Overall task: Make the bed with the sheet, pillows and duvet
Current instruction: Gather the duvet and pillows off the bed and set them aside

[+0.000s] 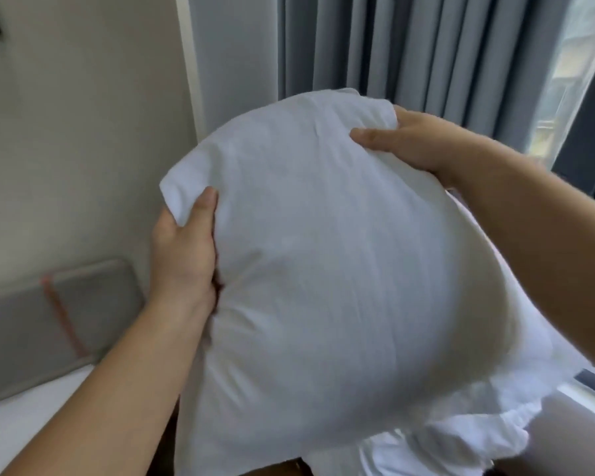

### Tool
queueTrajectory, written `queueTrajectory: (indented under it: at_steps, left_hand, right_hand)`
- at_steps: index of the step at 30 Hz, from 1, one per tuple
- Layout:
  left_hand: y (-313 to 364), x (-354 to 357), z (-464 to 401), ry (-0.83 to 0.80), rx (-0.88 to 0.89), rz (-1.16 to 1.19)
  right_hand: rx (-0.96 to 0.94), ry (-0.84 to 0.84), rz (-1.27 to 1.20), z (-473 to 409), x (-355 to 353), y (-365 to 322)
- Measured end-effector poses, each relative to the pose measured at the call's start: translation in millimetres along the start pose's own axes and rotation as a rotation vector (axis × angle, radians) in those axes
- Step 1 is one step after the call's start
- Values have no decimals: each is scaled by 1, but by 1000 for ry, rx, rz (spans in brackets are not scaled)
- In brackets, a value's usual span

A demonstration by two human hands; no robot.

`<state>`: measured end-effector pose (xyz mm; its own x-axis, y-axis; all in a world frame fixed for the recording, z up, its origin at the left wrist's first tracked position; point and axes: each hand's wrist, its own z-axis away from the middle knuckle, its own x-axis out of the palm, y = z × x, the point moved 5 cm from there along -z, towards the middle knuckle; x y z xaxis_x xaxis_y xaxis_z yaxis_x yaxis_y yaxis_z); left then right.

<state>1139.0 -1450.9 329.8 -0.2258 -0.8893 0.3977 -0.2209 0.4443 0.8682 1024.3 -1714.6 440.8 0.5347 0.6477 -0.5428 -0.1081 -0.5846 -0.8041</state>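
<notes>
Across the middle of the frame one white pillow (340, 269) is held up in the air by two bare hands. At centre left, the left hand (182, 249) grips the pillow's left corner, thumb pressed on the front and the fingers hidden behind the fabric. At upper right, the right hand (416, 142) pinches the top right corner, thumb on the front, its fingers also out of sight behind the pillow. Both forearms run in from the bottom and right edges, cut off by the frame.

One grey padded headboard (59, 324) shows at lower left, crossed by a single orange strap whose ends cannot be made out. Below it, one strip of white sheet (31, 413) covers the mattress, cut off by the bottom edge. At lower right, more white bedding (443, 441) lies bunched under the pillow; whether it is a duvet or a second pillow cannot be told. Grey curtains (409, 46) hang along the top, with a slice of window (564, 80) at upper right, its view blurred.
</notes>
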Motion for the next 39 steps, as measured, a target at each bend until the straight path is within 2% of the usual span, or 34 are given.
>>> queueTrajectory:
  at_steps: [5, 11, 16, 18, 20, 22, 24, 27, 29, 30, 33, 39]
  left_hand:
    - [-70, 80, 25, -201, -195, 137]
    - [-193, 100, 57, -492, -427, -111]
    - [-221, 98, 70, -643, -429, -257]
    - [-221, 95, 70, -668, -449, -259]
    - [-221, 88, 68, -683, -452, -262]
    - [-221, 80, 66, -667, -448, -275]
    - [-223, 73, 63, -598, -432, -335]
    - [-231, 62, 54, -436, -504, -304]
    - [-232, 66, 49, -428, -512, -206]
    - [-232, 72, 48, -457, -488, -170]
    - [-224, 98, 46, -559, -387, -112]
    - [-200, 134, 29, -627, -207, -95]
  right_hand:
    - [110, 30, 154, -20, -64, 63]
    - [299, 20, 279, -29, -61, 205]
    - [379, 232, 464, -33, -48, 246]
    - [300, 346, 570, -31, -41, 234]
    - [122, 434, 647, -25, -29, 210]
    - [-39, 443, 718, -24, -10, 189]
    - [-49, 407, 770, -30, 4, 181]
    - [277, 424, 616, -41, -15, 203]
    - [455, 357, 409, -40, -29, 223]
    - [467, 313, 336, -40, -30, 229]
    - [339, 325, 229, -47, -35, 226]
    - [120, 439, 113, -59, -78, 177]
